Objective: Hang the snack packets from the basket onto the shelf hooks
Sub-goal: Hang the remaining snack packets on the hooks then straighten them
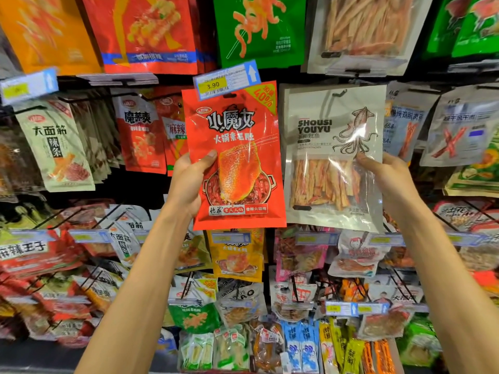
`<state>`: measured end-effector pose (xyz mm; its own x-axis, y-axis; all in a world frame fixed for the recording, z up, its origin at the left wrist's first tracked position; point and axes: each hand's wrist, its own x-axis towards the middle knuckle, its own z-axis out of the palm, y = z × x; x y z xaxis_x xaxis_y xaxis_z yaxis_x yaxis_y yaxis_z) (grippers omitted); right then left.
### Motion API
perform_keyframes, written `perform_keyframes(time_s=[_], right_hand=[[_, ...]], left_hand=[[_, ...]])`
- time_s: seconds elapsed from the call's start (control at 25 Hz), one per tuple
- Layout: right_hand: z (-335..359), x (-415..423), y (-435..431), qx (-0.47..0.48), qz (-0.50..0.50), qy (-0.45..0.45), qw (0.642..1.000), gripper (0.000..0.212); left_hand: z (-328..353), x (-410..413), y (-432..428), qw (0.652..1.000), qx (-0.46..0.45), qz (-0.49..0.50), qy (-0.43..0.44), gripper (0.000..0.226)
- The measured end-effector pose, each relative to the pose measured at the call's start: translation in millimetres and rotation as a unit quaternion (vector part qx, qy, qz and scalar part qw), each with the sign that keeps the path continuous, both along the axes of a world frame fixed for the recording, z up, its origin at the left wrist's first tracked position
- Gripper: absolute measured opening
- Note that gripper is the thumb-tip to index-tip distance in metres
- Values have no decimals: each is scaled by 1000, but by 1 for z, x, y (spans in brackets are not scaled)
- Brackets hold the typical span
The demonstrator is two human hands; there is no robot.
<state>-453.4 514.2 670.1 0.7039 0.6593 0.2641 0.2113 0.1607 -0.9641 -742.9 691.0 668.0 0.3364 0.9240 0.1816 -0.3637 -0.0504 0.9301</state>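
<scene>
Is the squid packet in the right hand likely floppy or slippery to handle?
Probably slippery: the squid packet has glossy film showing glare. Likely light and fairly floppy: the right hand pinches only one edge.

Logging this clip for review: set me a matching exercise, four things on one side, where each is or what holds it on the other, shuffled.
1 red packet
2 squid packet
3 price tag
4 green packet

A pinched by right hand
B hanging in the top row
C across the red packet's top edge
D gripped by left hand

Pairs: 1-D, 2-A, 3-C, 4-B
</scene>
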Motion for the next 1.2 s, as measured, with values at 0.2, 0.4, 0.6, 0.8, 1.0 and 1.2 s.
perform_keyframes(time_s=[0.2, 0.4, 0.6, 0.8, 1.0, 1.2], right_hand=[[-4, 7, 4, 7, 10, -6, 1000, 19], [-4, 17, 18, 13, 25, -9, 1000, 25], [0, 23, 34, -8, 22, -13, 1000, 15], [-1, 32, 39, -30, 28, -35, 999, 12], [-2, 36, 44, -35, 41, -52, 997, 16], [-7, 41, 46, -54, 50, -67, 995, 28]], left_hand=[[2, 4, 0, 1000, -11, 12, -1, 12], [2, 14, 18, 1000, -4, 23, 10, 10], [5, 39, 43, 998, 25, 43, 28, 13], [-3, 69, 82, 995, 14, 90, 52, 13], [-24, 95, 145, 974, 17, 152, 169, 88], [-17, 99, 134, 975, -5, 105, 196, 73]])
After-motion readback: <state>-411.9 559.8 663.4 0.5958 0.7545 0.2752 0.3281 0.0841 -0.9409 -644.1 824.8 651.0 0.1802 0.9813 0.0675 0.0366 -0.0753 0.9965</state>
